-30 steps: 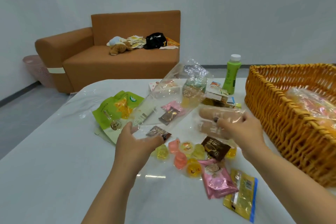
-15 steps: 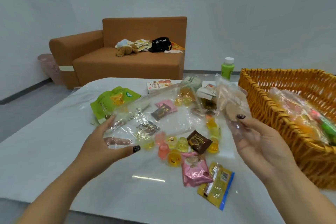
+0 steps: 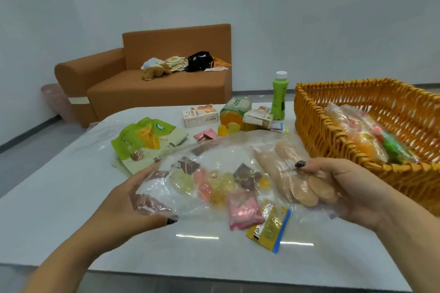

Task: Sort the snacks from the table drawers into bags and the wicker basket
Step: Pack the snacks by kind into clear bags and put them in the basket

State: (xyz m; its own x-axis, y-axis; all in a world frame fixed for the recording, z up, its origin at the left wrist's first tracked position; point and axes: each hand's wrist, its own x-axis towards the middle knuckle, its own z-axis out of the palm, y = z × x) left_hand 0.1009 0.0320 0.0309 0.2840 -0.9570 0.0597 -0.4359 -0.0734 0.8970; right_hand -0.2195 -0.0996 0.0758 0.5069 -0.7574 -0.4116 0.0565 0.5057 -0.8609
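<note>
I hold a clear plastic bag (image 3: 228,157) stretched flat above the table between both hands. My left hand (image 3: 128,204) grips its left end, thumb on top. My right hand (image 3: 345,188) grips the right end, where pale oval biscuits (image 3: 292,178) lie inside the bag. Under the bag, on the table, lie jelly cups (image 3: 216,185), dark chocolate packets (image 3: 246,175), a pink packet (image 3: 242,209) and a gold sachet (image 3: 270,228). The wicker basket (image 3: 333,143) stands at the right with a filled clear bag (image 3: 366,135) inside.
A green pouch (image 3: 142,140), a small snack box (image 3: 200,115), a round jar (image 3: 234,112), a white packet (image 3: 258,118) and a green bottle (image 3: 279,95) stand at the table's far side. An orange sofa (image 3: 154,88) and a pink bin (image 3: 57,100) lie beyond.
The bag has come down from upright to lying flat between my hands. My right hand moved from its upper part to its right end, where the biscuits sit.
</note>
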